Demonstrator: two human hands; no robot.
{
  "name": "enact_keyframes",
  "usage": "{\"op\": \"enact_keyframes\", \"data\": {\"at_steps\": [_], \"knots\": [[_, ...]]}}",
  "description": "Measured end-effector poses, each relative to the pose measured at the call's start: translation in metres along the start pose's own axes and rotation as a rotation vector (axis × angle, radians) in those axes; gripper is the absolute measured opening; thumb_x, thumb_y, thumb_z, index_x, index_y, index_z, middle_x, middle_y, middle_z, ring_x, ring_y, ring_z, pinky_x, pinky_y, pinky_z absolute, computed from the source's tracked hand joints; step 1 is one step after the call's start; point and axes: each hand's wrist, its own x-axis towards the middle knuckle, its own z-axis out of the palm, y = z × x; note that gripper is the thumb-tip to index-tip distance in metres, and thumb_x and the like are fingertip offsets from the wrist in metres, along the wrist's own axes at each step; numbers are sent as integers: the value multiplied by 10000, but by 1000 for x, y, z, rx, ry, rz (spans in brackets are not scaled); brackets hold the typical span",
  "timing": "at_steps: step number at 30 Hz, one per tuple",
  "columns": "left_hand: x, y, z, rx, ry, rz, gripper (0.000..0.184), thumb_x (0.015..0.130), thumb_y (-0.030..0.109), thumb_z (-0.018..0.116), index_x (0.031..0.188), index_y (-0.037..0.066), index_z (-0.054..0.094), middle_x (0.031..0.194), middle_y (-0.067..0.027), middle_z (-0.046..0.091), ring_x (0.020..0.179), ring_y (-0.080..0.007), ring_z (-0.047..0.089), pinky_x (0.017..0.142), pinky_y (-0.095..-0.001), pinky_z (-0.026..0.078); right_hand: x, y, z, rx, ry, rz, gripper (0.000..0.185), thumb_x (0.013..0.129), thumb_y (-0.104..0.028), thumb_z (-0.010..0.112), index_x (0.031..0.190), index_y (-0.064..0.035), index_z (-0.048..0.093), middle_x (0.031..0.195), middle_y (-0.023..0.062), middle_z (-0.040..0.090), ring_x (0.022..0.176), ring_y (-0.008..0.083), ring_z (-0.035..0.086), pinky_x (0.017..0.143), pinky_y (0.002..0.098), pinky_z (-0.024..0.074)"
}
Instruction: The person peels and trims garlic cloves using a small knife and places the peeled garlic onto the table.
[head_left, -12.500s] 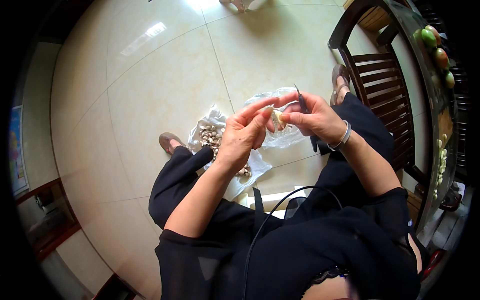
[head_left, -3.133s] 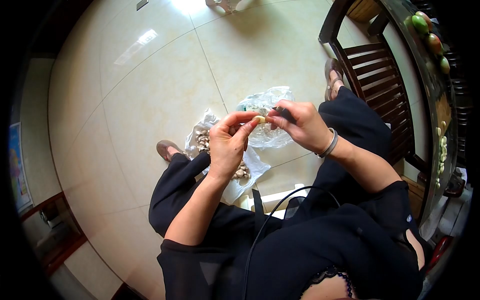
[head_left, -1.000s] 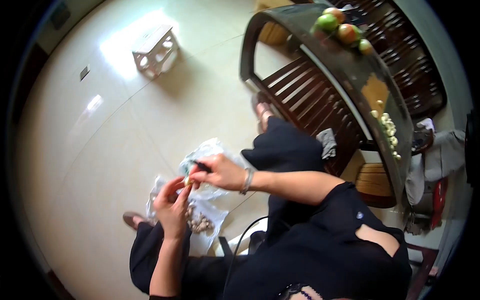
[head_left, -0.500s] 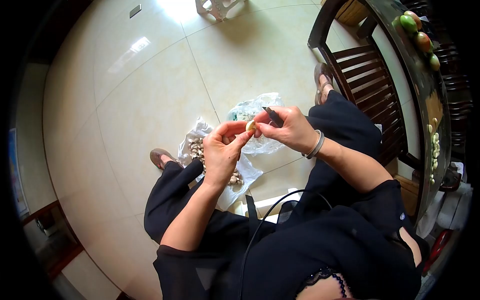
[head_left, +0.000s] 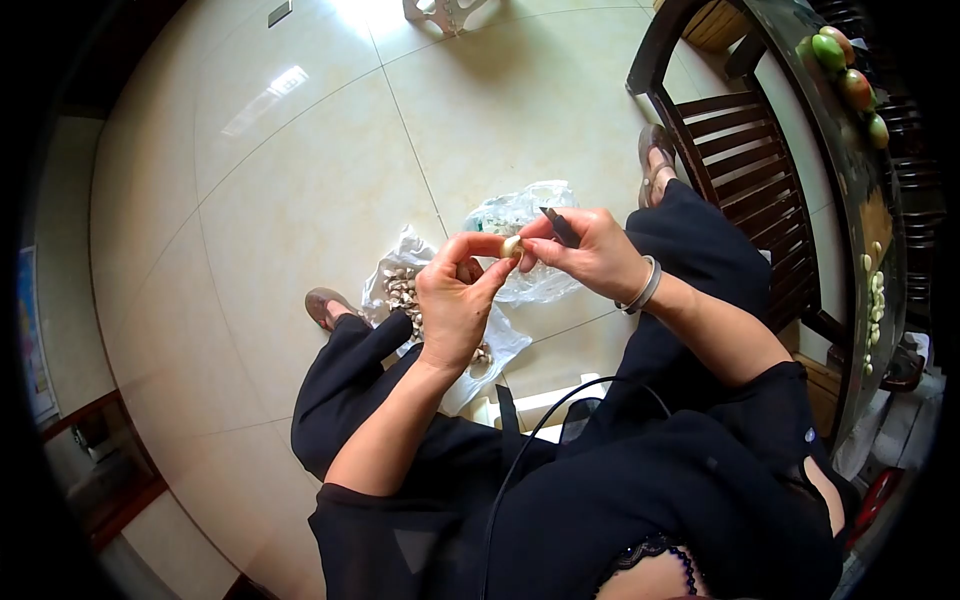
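My left hand (head_left: pixel 455 290) is closed, pinching a pale garlic clove (head_left: pixel 512 246) between thumb and forefinger. My right hand (head_left: pixel 590 250) touches the same clove with its thumb and fingertips. Tucked in the right hand is a small dark-handled knife (head_left: pixel 562 230), its short tip pointing up and away from the clove. Below the hands, several unpeeled garlic cloves (head_left: pixel 401 290) lie on a white plastic bag (head_left: pixel 500 345) on the floor. A clear plastic bag (head_left: pixel 545 200) sits behind the hands; what it holds is hard to make out.
Peeled cloves (head_left: pixel 877 300) lie in a line on the dark table (head_left: pixel 850 400) at the right, with several green and red fruits (head_left: pixel 855 90) farther back. A dark wooden chair (head_left: pixel 735 150) stands beside it. A pale plastic stool (head_left: pixel 445 14) is at the top edge.
The clove has turned slightly in my fingers, and the right fingertips have shifted on it. The whole view has moved a little, so everything sits slightly farther right.
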Motion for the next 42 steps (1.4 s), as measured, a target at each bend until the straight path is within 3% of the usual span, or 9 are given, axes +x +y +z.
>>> {"op": "enact_keyframes", "data": {"at_steps": [4,6,8,10,11,13,15,22,42], "knots": [[1,-1,-1,12,15,8,130,724,14,655,841,3,598,695,15,602,472,7,347,415,-157,283,0,1,1,-33,38,15,156,837,-105,554,904,35,574,732,63,619,688,109,593,635,223,472],[2,1,-3,-151,-38,-99,135,744,26,647,864,-13,599,689,-4,604,475,4,365,411,-154,283,-1,-7,1,-293,37,46,172,820,-138,575,859,30,566,678,71,597,615,94,558,569,220,441],[4,4,-8,-275,-77,-195,153,765,34,626,904,-21,593,739,-30,618,476,7,374,410,-146,281,-1,-2,2,-336,63,-48,212,818,-168,566,905,23,535,613,91,554,546,117,522,533,231,413],[4,5,-10,-400,-114,-292,174,787,41,605,945,-29,587,789,-56,633,477,10,384,408,-139,279,-1,-6,2,-377,21,4,238,834,-154,524,991,23,493,687,155,565,612,216,569,567,267,438],[5,6,-10,-420,-115,-310,203,793,44,597,977,-39,576,817,-83,637,471,6,380,405,-140,280,-1,-1,4,-376,20,3,238,834,-154,524,991,23,493,687,155,565,612,216,569,567,267,438],[6,5,-11,-440,-114,-327,233,799,46,588,1010,-48,564,844,-110,642,465,3,376,402,-141,280,0,9,7,-572,103,-295,282,834,-147,495,1057,20,454,829,185,570,736,314,570,631,352,458],[6,4,-13,-535,-92,-367,261,774,42,615,1016,-48,575,754,-78,640,458,-17,376,407,-150,288,-2,10,9,-629,121,-339,284,837,-141,495,1069,17,456,867,187,563,763,313,566,649,355,459],[6,3,-16,-575,-73,-367,275,779,47,612,1029,-58,567,789,-97,644,461,-21,375,407,-152,294,-3,-1,12,-959,103,-440,303,825,-144,523,1080,14,484,830,142,554,711,275,571,590,330,470],[7,2,-16,-593,-102,-408,259,800,52,581,1036,-51,558,856,-147,636,446,-22,372,409,-146,312,-4,3,12,-1045,151,-436,302,828,-147,503,1085,13,497,809,121,553,672,243,582,552,311,469]]}}
